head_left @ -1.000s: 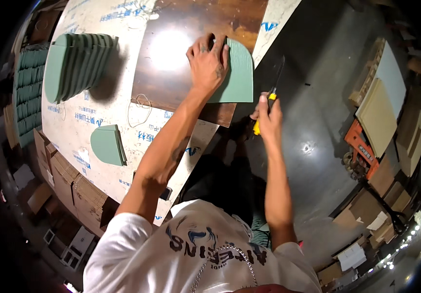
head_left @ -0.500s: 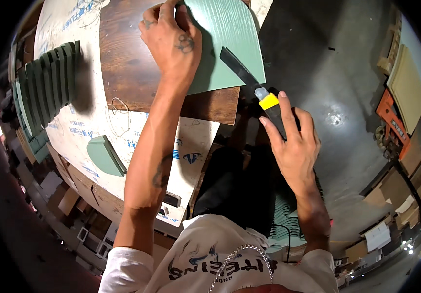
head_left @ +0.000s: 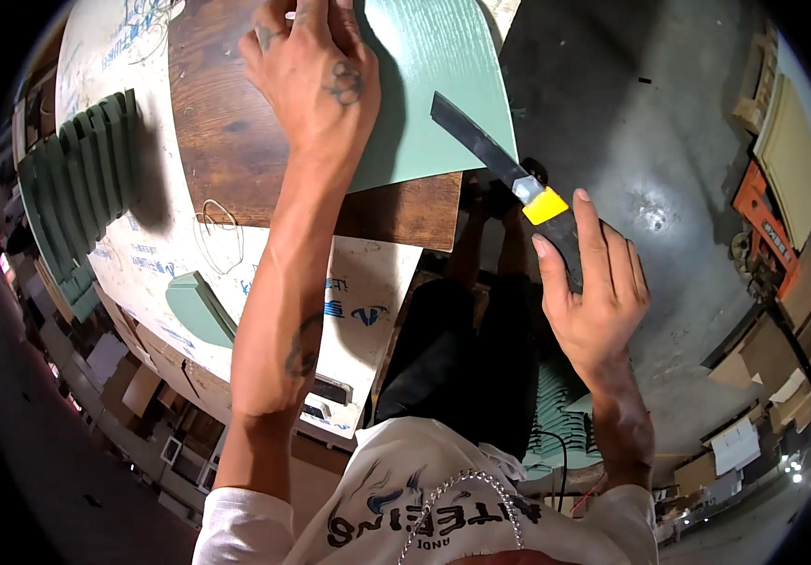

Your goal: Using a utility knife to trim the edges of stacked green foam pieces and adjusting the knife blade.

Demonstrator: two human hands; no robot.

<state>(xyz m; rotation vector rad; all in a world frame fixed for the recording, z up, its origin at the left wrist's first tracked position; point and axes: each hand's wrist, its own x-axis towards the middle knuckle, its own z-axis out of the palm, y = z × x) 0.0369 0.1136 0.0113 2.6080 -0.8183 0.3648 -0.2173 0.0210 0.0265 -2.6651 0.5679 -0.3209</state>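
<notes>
My right hand (head_left: 598,292) is closed round the dark handle of a utility knife (head_left: 545,202). The knife has a yellow collar and a long black blade. Its blade points up and left, across the lower right edge of a pale green panel (head_left: 433,56) with a rounded corner; whether it touches cannot be told. At the top, my left hand (head_left: 316,85) bears down on the panel's left part with bent fingers, the tips cut off by the picture's edge. Beneath the panel lies a dark brown wooden board (head_left: 226,122).
A row of curved green pieces (head_left: 76,179) stands on the white printed table (head_left: 273,250) at left. Nearer lie a small green piece (head_left: 200,306), a loop of cord (head_left: 222,235) and a phone (head_left: 332,388). More green pieces (head_left: 556,414) are stacked below right; an orange tool (head_left: 765,217) lies far right.
My right hand and the knife have shifted right and slightly down, the blade drawing back toward the panel's edge. My left hand appears a little further left, still on the panel.
</notes>
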